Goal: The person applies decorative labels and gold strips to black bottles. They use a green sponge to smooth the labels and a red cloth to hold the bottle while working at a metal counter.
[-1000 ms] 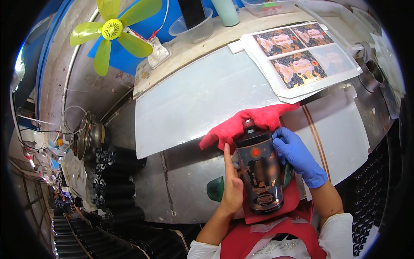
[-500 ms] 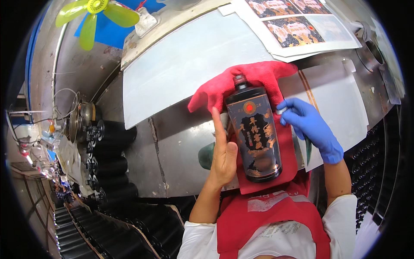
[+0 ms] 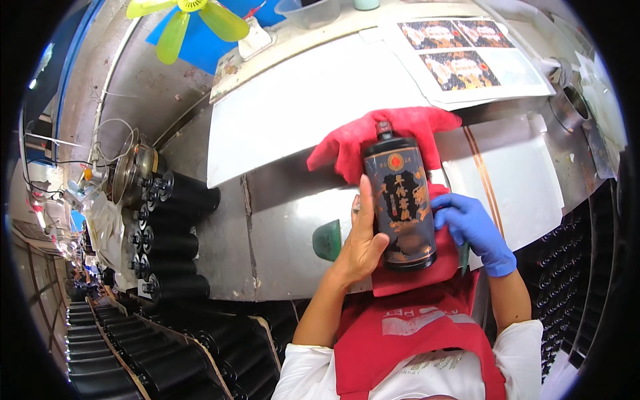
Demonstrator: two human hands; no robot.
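Note:
A dark bottle with a black, orange and copper design lies on a red cloth, its neck pointing away from me. My bare left hand rests along the bottle's left side, fingers stretched out and thumb near its lower front. In a blue glove, my right hand is at the bottle's right edge with its fingers curled. A thin green flat piece sticks out below the palm; its upper part is hidden in the glove. Left of my left hand, a green pad-like piece lies on the metal table.
Several black bottles lie stacked at the left, with racks of more below. White sheets cover the table's far side. Printed sheets lie at the far right, near a metal cup. A yellow-green fan stands far left.
The view has shifted slightly. My right hand has slid down the bottle's right side toward me. My left hand has shifted closer against the bottle's left side.

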